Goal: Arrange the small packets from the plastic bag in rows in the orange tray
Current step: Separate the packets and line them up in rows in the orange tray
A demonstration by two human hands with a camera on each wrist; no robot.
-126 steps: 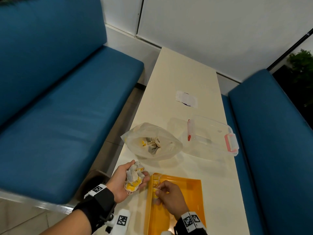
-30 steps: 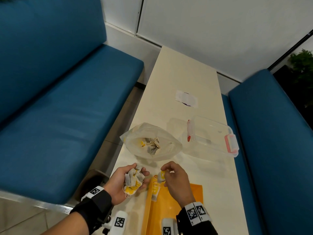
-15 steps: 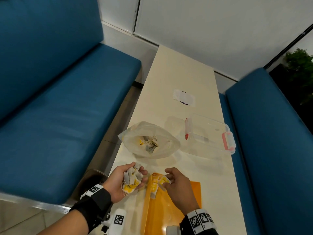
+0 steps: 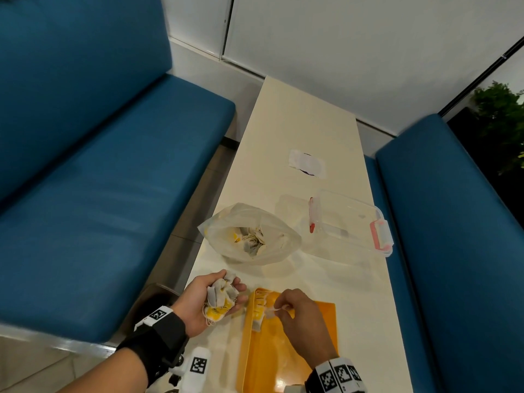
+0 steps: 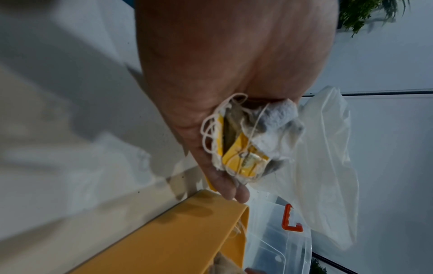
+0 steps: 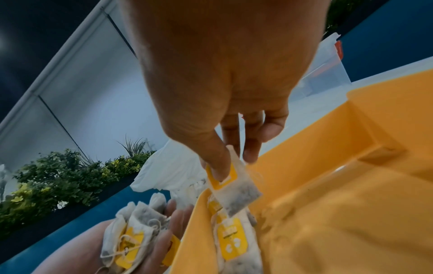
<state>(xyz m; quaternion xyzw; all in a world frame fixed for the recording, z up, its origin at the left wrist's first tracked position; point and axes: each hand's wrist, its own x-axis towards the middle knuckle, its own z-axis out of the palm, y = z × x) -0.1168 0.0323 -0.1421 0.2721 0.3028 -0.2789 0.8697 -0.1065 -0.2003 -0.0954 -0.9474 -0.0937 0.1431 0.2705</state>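
The small packets are white tea bags with yellow tags. My left hand (image 4: 215, 299) lies palm up beside the orange tray (image 4: 286, 361) and cups a bunch of tea bags (image 4: 219, 296), the same bunch of tea bags (image 5: 248, 142) showing in the left wrist view. My right hand (image 4: 295, 310) hovers over the tray's far left corner and pinches one tea bag (image 6: 236, 187) by its tag between thumb and fingers. A short row of tea bags (image 6: 232, 237) lies along the tray's left wall. The clear plastic bag (image 4: 252, 234) with several more packets sits beyond the tray.
A clear plastic container (image 4: 348, 225) with pink latches stands right of the bag. A white paper slip (image 4: 307, 163) lies farther up the narrow cream table (image 4: 300, 123). Blue benches (image 4: 93, 177) flank the table on both sides.
My right hand has come back from beside the left hand down into the tray's far left corner with one tea bag. The left hand has stayed put with its bunch.
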